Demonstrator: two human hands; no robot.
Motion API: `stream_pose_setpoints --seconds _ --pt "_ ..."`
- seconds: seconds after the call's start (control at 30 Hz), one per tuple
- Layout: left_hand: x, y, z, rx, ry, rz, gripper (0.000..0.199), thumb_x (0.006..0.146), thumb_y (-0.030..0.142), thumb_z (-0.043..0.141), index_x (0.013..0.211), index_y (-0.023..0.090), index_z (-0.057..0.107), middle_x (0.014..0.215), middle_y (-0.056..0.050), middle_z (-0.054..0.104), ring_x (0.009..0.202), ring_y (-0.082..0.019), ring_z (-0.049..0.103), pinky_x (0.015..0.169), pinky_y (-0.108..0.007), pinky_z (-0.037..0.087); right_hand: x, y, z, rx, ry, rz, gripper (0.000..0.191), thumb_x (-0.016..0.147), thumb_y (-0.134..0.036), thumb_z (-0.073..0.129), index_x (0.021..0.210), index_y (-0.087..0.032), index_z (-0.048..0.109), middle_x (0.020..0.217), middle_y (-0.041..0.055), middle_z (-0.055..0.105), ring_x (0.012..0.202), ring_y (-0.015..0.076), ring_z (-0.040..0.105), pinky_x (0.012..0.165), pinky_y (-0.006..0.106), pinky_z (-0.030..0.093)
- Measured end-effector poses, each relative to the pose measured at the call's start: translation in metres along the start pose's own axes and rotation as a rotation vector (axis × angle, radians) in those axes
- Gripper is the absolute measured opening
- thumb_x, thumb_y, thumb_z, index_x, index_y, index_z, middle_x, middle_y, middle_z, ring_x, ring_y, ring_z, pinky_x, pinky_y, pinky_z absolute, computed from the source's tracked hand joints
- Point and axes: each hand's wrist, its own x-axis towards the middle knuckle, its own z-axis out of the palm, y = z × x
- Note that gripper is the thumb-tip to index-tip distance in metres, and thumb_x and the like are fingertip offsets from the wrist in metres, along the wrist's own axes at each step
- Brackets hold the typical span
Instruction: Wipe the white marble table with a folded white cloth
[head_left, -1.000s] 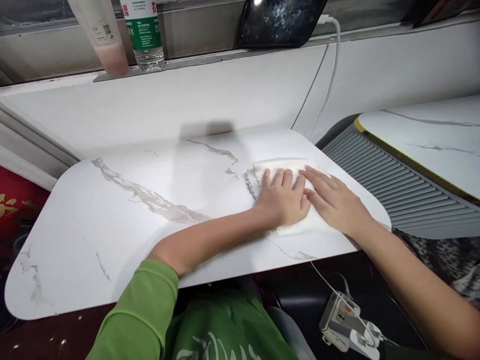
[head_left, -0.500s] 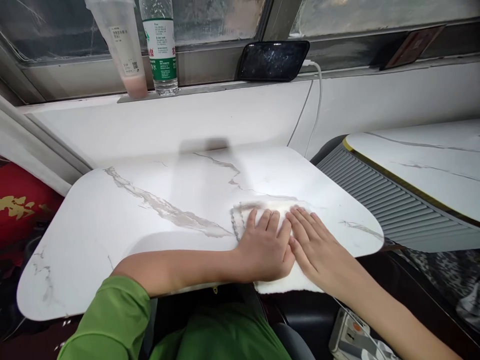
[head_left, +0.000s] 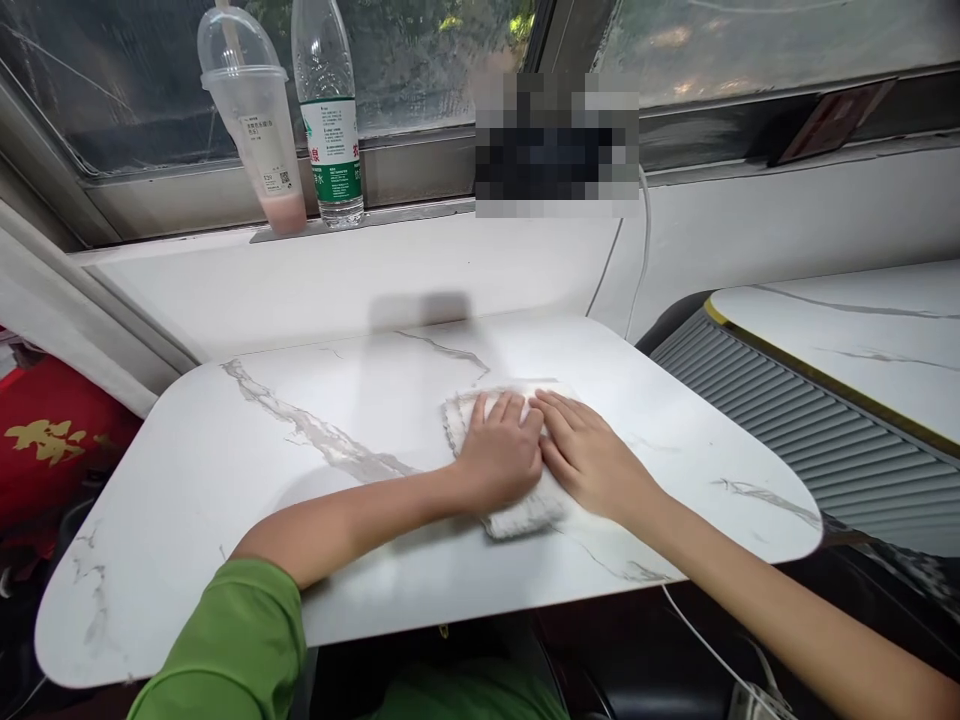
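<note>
Both hands (head_left: pixel 501 455) (head_left: pixel 592 462) on cloth (head_left: pixel 525 516), cup (head_left: pixel 262 140), pink contents (head_left: pixel 286 214)

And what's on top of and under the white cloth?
On the white cloth: the left hand and right hand, side by side. Under it is the marbled tabletop; the patch directly beneath is covered, so its state cannot be seen.

Cloth (head_left: pixel 525 518) on table (head_left: pixel 187 500); cup (head_left: pixel 259 140) left of bottle (head_left: pixel 330 130) on ledge (head_left: pixel 420 211) behind.
</note>
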Motion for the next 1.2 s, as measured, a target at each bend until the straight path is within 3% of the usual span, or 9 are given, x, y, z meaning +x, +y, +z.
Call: stream_pose_setpoints --seconds 0.27,0.43,0.67,0.87,0.97,1.03,1.1,1.2 --pt "0.065 -0.070 -0.001 -0.054 -0.006 -0.110 0.046 0.095 0.022 0.028 0.139 0.013 0.039 0.147 -0.008 0.039 0.138 -0.018 0.030 0.118 -0.040 0.013 0.095 0.032 0.047 0.034 0.045 -0.027 0.043 0.088 -0.025 0.031 0.122 -0.011 0.053 0.126 0.0167 0.058 0.122 0.0297 0.050 0.102 0.046 0.040" --pt "0.095 -0.101 -0.001 -0.039 0.009 -0.150 0.044 0.095 0.020 0.028 0.136 0.015 0.042 0.145 -0.007 0.043 0.135 -0.017 0.033 0.117 -0.039 0.015 0.139 0.045 0.065 0.058 0.025 -0.007 0.043 0.086 -0.025 0.033 0.119 -0.008 0.055 0.128 0.0181 0.057 0.122 0.0296 0.050 0.103 0.043 0.038" --pt "0.124 -0.128 -0.001 -0.046 0.059 -0.160 0.039 0.093 0.018 0.030 0.129 0.016 0.048 0.137 -0.006 0.050 0.128 -0.017 0.042 0.113 -0.036 0.020 0.173 0.059 0.073 0.099 0.023 -0.023 0.039 0.085 -0.023 0.034 0.115 -0.011 0.056 0.121 0.0168 0.060 0.113 0.0295 0.053 0.098 0.042 0.040" --pt "0.131 -0.136 0.002 -0.081 0.117 -0.132 0.036 0.093 0.018 0.031 0.122 0.017 0.051 0.130 -0.005 0.055 0.123 -0.017 0.046 0.110 -0.034 0.025 0.176 0.059 0.077 0.141 0.043 0.046 0.037 0.084 -0.025 0.036 0.111 -0.014 0.058 0.115 0.0155 0.062 0.108 0.0317 0.055 0.095 0.046 0.041" --pt "0.130 -0.135 0.001 -0.085 0.116 -0.127 0.036 0.093 0.019 0.031 0.122 0.018 0.051 0.131 -0.005 0.055 0.123 -0.018 0.046 0.110 -0.035 0.025 0.181 0.062 0.067 0.270 0.023 0.063 0.033 0.081 -0.025 0.041 0.106 -0.017 0.060 0.110 0.0122 0.065 0.102 0.0303 0.058 0.091 0.045 0.045" --pt "0.129 -0.134 0.000 -0.087 0.108 -0.128 0.036 0.093 0.019 0.031 0.122 0.018 0.052 0.130 -0.005 0.055 0.123 -0.018 0.045 0.110 -0.035 0.025 0.194 0.072 0.045 0.369 0.083 0.094 0.030 0.078 -0.022 0.045 0.103 -0.019 0.061 0.106 0.0102 0.066 0.096 0.0270 0.060 0.085 0.041 0.050" --pt "0.128 -0.134 -0.001 -0.096 0.107 -0.137 0.037 0.093 0.019 0.032 0.123 0.018 0.051 0.131 -0.005 0.054 0.123 -0.019 0.044 0.110 -0.034 0.025 0.215 0.087 0.012 0.366 0.282 0.145 0.029 0.077 -0.017 0.046 0.102 -0.018 0.061 0.107 0.0112 0.064 0.097 0.0251 0.060 0.085 0.039 0.050" --pt "0.127 -0.134 -0.002 -0.121 0.110 -0.160 0.037 0.092 0.019 0.032 0.124 0.019 0.052 0.131 -0.003 0.054 0.122 -0.020 0.044 0.109 -0.033 0.027 0.257 0.112 -0.041 0.137 0.577 0.151 0.028 0.078 -0.015 0.052 0.104 -0.020 0.061 0.114 0.0113 0.060 0.114 0.0289 0.049 0.099 0.049 0.038"
